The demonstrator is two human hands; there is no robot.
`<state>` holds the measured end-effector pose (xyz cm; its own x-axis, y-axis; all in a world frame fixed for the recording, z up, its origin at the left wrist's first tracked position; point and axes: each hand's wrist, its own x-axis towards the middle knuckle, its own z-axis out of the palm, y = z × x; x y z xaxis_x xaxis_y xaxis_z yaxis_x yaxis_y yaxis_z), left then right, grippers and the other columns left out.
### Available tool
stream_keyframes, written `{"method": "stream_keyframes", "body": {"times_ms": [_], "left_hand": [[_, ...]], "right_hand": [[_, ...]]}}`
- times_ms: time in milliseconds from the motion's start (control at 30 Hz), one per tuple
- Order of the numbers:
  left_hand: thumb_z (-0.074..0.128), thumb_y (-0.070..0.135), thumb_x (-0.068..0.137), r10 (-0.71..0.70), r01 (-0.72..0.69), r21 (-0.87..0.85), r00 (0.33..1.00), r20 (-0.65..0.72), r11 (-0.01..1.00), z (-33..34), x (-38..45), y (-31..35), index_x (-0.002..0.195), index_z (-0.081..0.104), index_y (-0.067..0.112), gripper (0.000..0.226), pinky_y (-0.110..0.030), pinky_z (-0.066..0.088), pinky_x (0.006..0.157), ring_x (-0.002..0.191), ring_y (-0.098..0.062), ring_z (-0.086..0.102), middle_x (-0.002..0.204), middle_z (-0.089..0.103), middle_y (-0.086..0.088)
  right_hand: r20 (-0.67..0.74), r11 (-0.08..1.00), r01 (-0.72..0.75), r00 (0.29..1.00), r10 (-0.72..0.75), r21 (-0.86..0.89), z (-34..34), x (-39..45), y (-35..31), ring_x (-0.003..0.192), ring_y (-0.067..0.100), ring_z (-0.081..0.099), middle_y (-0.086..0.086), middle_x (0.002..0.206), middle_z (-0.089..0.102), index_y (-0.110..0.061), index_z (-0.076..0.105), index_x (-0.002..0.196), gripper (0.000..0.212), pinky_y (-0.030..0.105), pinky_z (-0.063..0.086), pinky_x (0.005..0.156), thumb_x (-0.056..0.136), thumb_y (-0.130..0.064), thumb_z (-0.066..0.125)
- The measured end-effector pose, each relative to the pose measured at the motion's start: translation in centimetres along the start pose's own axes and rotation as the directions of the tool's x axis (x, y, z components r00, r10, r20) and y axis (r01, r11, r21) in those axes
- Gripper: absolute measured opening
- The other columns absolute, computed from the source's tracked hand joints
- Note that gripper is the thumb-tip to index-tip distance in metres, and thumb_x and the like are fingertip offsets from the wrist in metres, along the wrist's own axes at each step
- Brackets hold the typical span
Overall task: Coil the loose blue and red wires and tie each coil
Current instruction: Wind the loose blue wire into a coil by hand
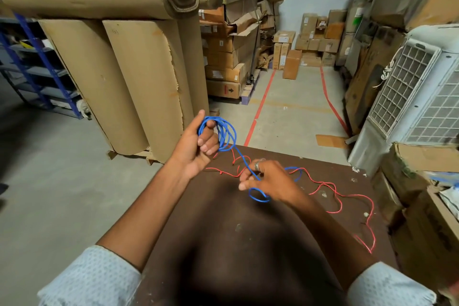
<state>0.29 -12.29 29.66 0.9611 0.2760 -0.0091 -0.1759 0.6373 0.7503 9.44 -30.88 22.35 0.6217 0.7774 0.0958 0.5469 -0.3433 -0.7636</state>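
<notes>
My left hand [196, 148] is raised above the far left corner of the dark brown table [223, 243] and grips a coil of blue wire [227, 134] with several loops. From the coil a blue strand runs down to my right hand [267, 180], which pinches it between thumb and fingers; a small blue loop hangs below that hand and another bit shows behind it. The red wire [347, 196] lies loose and tangled on the table, from the far edge near my hands out to the right side.
Large brown cardboard rolls [129, 77] stand on the floor to the left. Stacked cartons [231, 52] line the aisle ahead. A white cooler unit [409, 97] and boxes [422, 206] crowd the table's right edge. Blue shelving [37, 64] is far left.
</notes>
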Motion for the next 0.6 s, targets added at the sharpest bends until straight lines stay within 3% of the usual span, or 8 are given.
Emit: {"method": "stream_keyframes", "body": {"times_ms": [67,167,300,400,500,600], "left_hand": [[0.034,0.041,0.107,0.015,-0.022,-0.1,0.997,-0.071,0.995,-0.2,0.5,0.1,0.071,0.052,0.014,0.049,-0.02,0.019,0.034,0.027,-0.007,0.026,0.032,0.028,0.006],[0.031,0.04,0.108,0.029,-0.064,-0.193,0.983,-0.18,0.979,-0.5,1.2,-0.1,0.073,0.05,0.013,0.048,-0.02,0.02,0.033,0.027,-0.007,0.025,0.033,0.028,0.006],[0.029,0.037,0.108,0.026,-0.094,-0.245,0.963,-0.268,0.965,-0.5,1.8,-0.4,0.073,0.051,0.013,0.049,-0.02,0.021,0.033,0.028,-0.008,0.025,0.035,0.027,0.006],[0.028,0.037,0.109,0.027,-0.11,-0.248,0.949,-0.315,0.962,-1.1,2.3,-0.6,0.072,0.052,0.013,0.05,-0.02,0.022,0.034,0.03,-0.009,0.025,0.037,0.028,0.006],[0.025,0.038,0.109,0.025,-0.119,-0.253,0.937,-0.349,0.96,-1.5,2.7,-0.8,0.077,0.053,0.012,0.05,-0.02,0.024,0.036,0.031,-0.009,0.027,0.039,0.031,0.006],[0.022,0.037,0.11,-0.003,-0.112,-0.304,0.936,-0.352,0.946,-0.9,3.0,-1.2,0.082,0.051,0.007,0.051,-0.019,0.033,0.04,0.037,-0.012,0.035,0.047,0.042,0.003]], "right_hand": [[-0.002,1.0,-0.007,1.0,0.007,0.027,0.9,-0.7,0.5,0.064,-0.002,0.061,-0.003,0.076,0.072,-0.022,0.075,0.08,0.014,0.015,0.049,0.069,0.073,-0.018,0.086],[0.025,0.965,-0.107,0.994,0.104,0.241,2.2,-1.5,0.9,0.066,0.006,0.063,0.003,0.075,0.069,-0.021,0.072,0.087,0.02,0.02,0.053,0.071,0.075,-0.007,0.083],[0.097,0.897,-0.167,0.986,0.139,0.409,3.2,-2.7,0.6,0.066,0.007,0.065,-0.003,0.071,0.069,-0.018,0.072,0.085,0.016,0.022,0.053,0.069,0.08,-0.005,0.078],[-0.024,0.878,-0.143,0.985,0.173,0.457,3.2,-3.6,0.3,0.064,0.008,0.064,-0.001,0.068,0.071,-0.017,0.074,0.083,0.005,0.025,0.052,0.067,0.081,-0.015,0.078],[-0.161,0.909,-0.039,0.98,0.116,0.414,3.0,-4.5,-0.3,0.063,0.007,0.06,-0.003,0.066,0.066,-0.019,0.075,0.084,0.005,0.026,0.05,0.067,0.087,-0.022,0.074],[-0.126,0.872,-0.032,0.986,0.107,0.488,3.8,-5.4,-1.4,0.07,0.009,0.065,0.0,0.073,0.071,-0.022,0.075,0.096,0.009,0.028,0.054,0.075,0.093,-0.017,0.068]]}}
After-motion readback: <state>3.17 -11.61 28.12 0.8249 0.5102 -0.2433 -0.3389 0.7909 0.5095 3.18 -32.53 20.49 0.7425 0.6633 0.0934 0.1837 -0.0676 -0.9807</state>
